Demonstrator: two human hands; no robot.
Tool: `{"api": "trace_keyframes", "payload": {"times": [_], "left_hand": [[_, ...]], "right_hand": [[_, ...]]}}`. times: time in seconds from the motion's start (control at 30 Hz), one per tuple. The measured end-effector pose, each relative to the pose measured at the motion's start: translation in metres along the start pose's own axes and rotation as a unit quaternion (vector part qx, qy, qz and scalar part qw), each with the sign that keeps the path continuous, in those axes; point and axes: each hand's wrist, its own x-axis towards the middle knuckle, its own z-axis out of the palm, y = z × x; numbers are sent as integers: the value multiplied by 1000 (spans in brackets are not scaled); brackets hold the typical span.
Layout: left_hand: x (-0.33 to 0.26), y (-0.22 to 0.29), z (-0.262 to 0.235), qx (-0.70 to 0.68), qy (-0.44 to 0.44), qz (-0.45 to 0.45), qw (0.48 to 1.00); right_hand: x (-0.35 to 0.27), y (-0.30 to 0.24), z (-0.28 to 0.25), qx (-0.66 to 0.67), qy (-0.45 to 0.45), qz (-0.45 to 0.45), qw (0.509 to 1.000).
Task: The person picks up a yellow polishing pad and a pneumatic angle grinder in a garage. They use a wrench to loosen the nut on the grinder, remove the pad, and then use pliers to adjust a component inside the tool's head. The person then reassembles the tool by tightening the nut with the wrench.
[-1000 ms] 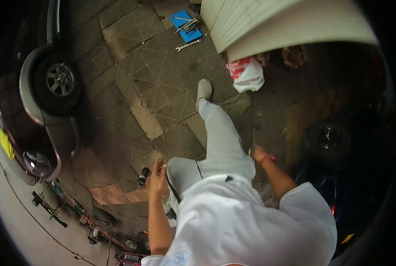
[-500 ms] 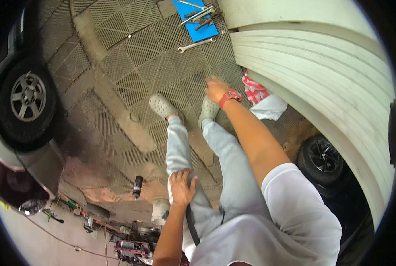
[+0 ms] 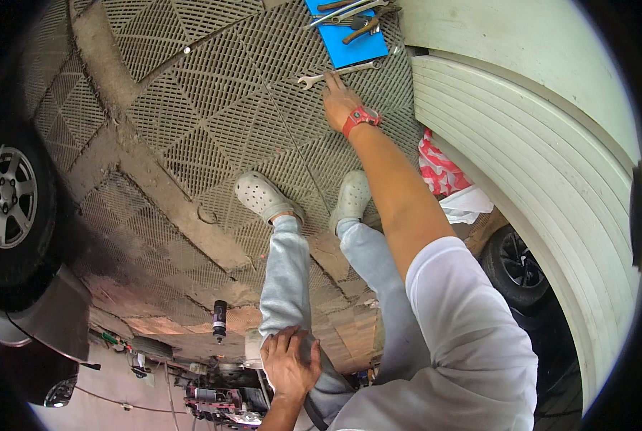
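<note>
My right hand (image 3: 341,104), with a red watch (image 3: 360,119) on its wrist, reaches forward to a combination wrench (image 3: 357,68) lying on the grated floor tiles. Its fingers are stretched out over the wrench's shaft; I cannot tell whether they touch it. Just beyond lies a blue sheet (image 3: 373,52) carrying several wrenches and rusty hand tools (image 3: 363,30), partly cut off by the upper edge. My left hand (image 3: 291,363) rests flat on my left knee, fingers spread and holding nothing.
A pale ribbed panel (image 3: 522,129) curves along the right, with a red-and-white bag (image 3: 439,165) at its base and a wheel (image 3: 516,267) behind. On the left stands a car wheel (image 3: 6,197). A dark bottle (image 3: 220,320) stands near my left leg, with machine parts (image 3: 217,402) behind.
My right hand has moved forward from near my right foot to the wrench. My left hand stays on the knee. The view has shifted, bringing the tools lower and further right.
</note>
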Motion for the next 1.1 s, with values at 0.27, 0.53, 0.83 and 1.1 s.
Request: {"api": "trace_keyframes", "payload": {"times": [0.27, 0.53, 0.83, 1.1], "left_hand": [[14, 2, -14, -6, -14, 3, 1000], [22, 8, -20, 6, -28, 3, 1000], [25, 6, -21, 10, -45, 0, 999], [25, 6, -19, 3, -43, 8, 999]], "right_hand": [[1, 12, -19, 1, -19, -65, 998], [1, 27, 4, 18, 57, -95, 994], [-9, 12, -18, 389, 158, 36, 907], [2, 9, -29, 358, 266, 44, 894]]}}
